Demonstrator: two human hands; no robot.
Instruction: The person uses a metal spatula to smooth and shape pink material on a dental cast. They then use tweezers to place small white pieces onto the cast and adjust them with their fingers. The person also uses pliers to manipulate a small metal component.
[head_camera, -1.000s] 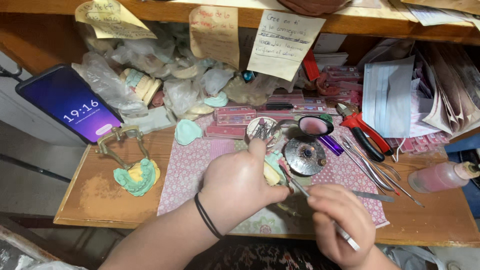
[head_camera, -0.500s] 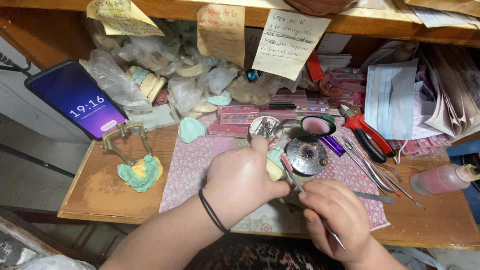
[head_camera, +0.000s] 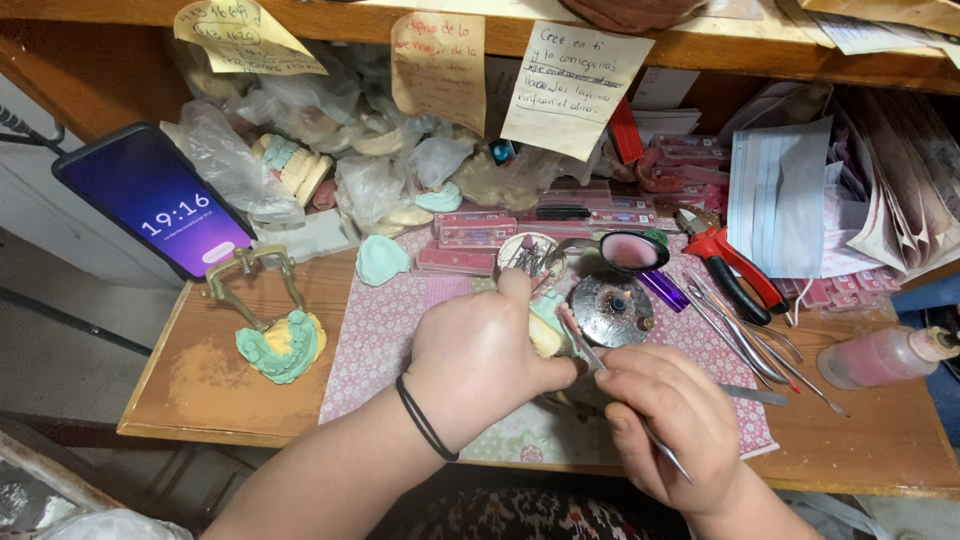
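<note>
Holding a pale yellow and green dental cast (head_camera: 545, 332), your left hand (head_camera: 480, 360) is clenched around it over the pink flowered mat (head_camera: 385, 330), index finger stretched up along its top; a black band sits on that wrist. Most of the cast is hidden under the fingers.

Your right hand (head_camera: 670, 425) grips a thin metal instrument (head_camera: 590, 350) like a pen, fingers closed on its shaft. Its upper end lies against the cast's right side; its lower end juts out past the heel of the hand.

Items about the hands:
- Round metal burner (head_camera: 610, 310), just beside the cast to its right.
- Small dish of burs (head_camera: 528, 253), just above your left index finger.
- Bowl of pink wax (head_camera: 632, 250), beside the dish.
- Loose steel hand tools (head_camera: 745, 335), fanned out right of the burner.
- Red-handled pliers (head_camera: 730, 255), above those tools.
- Squeeze bottle with pink liquid (head_camera: 880, 355), lying at the bench's right end.
- Brass articulator with green casts (head_camera: 270, 320), well apart on the left, on bare wood.
- Phone (head_camera: 150, 200), screen lit, propped at far left.
- Paper notes (head_camera: 570, 85), hung from the shelf above.
</note>
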